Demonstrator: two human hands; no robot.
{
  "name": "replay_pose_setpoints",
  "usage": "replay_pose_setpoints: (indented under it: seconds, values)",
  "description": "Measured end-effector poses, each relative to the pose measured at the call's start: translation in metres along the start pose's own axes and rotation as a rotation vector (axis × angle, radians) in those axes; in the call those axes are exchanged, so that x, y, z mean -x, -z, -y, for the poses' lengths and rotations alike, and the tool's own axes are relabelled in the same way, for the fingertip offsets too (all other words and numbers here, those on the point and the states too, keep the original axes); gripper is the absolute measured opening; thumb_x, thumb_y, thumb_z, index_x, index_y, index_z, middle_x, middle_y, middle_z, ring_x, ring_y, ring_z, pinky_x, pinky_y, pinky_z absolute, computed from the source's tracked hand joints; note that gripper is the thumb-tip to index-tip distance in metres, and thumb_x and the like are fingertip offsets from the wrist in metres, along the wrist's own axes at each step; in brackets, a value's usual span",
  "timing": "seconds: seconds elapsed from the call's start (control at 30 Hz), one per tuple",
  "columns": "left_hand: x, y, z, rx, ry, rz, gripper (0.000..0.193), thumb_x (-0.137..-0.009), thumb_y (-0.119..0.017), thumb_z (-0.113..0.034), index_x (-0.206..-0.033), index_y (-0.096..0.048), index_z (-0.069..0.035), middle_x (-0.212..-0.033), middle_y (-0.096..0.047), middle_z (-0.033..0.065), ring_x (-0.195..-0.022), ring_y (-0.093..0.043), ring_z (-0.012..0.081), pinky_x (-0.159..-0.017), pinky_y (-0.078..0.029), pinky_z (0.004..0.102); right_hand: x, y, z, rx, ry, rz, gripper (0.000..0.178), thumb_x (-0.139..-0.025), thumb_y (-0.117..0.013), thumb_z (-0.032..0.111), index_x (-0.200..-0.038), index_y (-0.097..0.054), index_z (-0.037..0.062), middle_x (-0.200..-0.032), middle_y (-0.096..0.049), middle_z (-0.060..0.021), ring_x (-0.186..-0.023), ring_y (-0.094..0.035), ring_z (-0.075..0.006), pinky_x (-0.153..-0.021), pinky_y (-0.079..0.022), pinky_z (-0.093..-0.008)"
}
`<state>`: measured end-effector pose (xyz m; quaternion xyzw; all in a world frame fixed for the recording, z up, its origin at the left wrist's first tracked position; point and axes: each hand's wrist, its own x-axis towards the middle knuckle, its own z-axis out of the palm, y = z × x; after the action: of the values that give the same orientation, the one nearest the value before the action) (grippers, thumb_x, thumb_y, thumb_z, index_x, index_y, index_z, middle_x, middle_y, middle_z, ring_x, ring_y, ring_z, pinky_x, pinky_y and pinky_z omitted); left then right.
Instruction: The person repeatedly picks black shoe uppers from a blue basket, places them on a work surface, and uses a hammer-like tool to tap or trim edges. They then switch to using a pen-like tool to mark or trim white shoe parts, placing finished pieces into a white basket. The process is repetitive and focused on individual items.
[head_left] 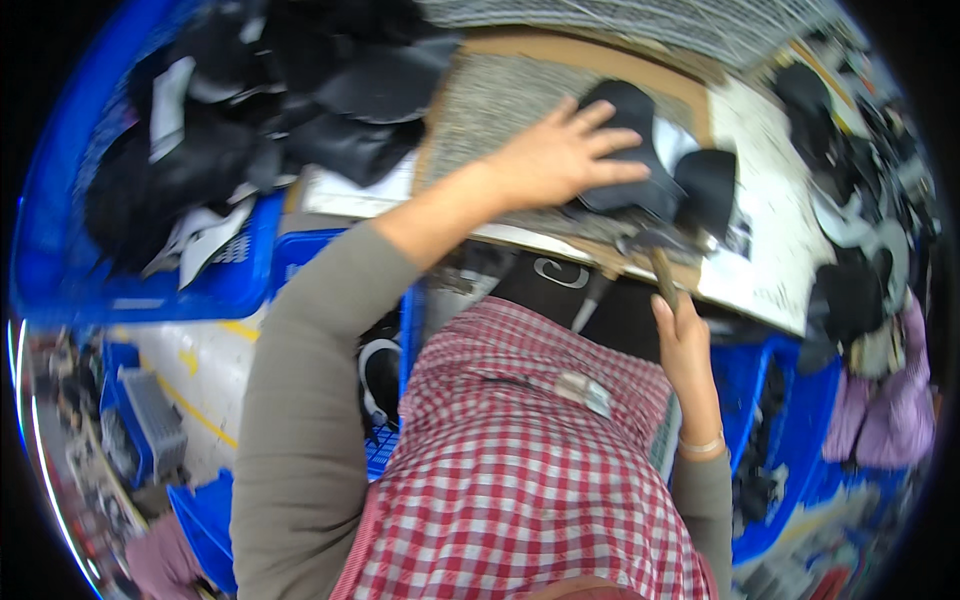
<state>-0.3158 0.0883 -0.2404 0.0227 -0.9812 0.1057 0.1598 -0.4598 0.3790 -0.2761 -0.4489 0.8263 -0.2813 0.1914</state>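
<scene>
My left hand (570, 160) reaches over the bench with its fingers spread. Its fingertips lie over black leather-like pieces (630, 108), which look like shoe-upper parts with a pale lining showing. Another black curved piece (708, 190) sits at their right. Lower right, my right hand (686, 345) is closed round the wooden handle of a hammer (662, 272). The hammer's dark head is just below the black pieces, near the bench's front edge; blur hides whether it touches anything.
A worn grey board (490, 100) with a brown border lies under the work, beside a white board (760, 250). At left, a blue crate (60, 210) holds piled black pieces (350, 80). Another blue crate (815, 440) stands at right, near a person in a purple sleeve (885, 400).
</scene>
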Motion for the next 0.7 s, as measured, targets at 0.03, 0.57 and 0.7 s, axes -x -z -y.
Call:
replay_pose_setpoints:
  seconds: [0.03,0.57,0.7]
  values:
    - [-0.003,-0.008,-0.003,0.073,0.003,-0.068,0.064,-0.091,-0.065,-0.014,-0.149,-0.051,-0.037,-0.157,-0.048,0.0051,-0.146,-0.043,0.0364,-0.120,-0.036,0.0594,-0.002,0.003,-0.005,-0.001,0.025,-0.015,0.030,-0.105,-0.060,0.029,-0.106,-0.056,-0.0011,-0.070,-0.059,-0.0294,-0.072,-0.061,-0.0530,-0.057,-0.044,-0.0534]
    - [-0.089,-0.012,0.041,0.782,0.316,0.228,0.081,-0.096,-0.046,-0.076,-0.108,-0.077,-0.002,-0.094,-0.074,0.0228,-0.092,-0.072,0.0345,-0.090,-0.053,0.0419,-0.078,0.033,0.063,0.395,0.279,0.091,0.036,-0.106,-0.056,0.032,-0.101,-0.059,-0.0028,-0.064,-0.065,-0.0253,-0.066,-0.068,-0.0469,-0.062,-0.055,-0.0518]
    - [-0.090,-0.006,0.041,0.732,0.332,0.326,0.077,-0.098,-0.046,-0.073,-0.113,-0.077,-0.005,-0.099,-0.074,0.0221,-0.093,-0.072,0.0337,-0.090,-0.055,0.0408,-0.078,0.034,0.053,0.382,0.380,-0.038,0.036,-0.105,-0.058,0.034,-0.100,-0.058,-0.0016,-0.065,-0.066,-0.0239,-0.066,-0.069,-0.0454,-0.060,-0.055,-0.0519]
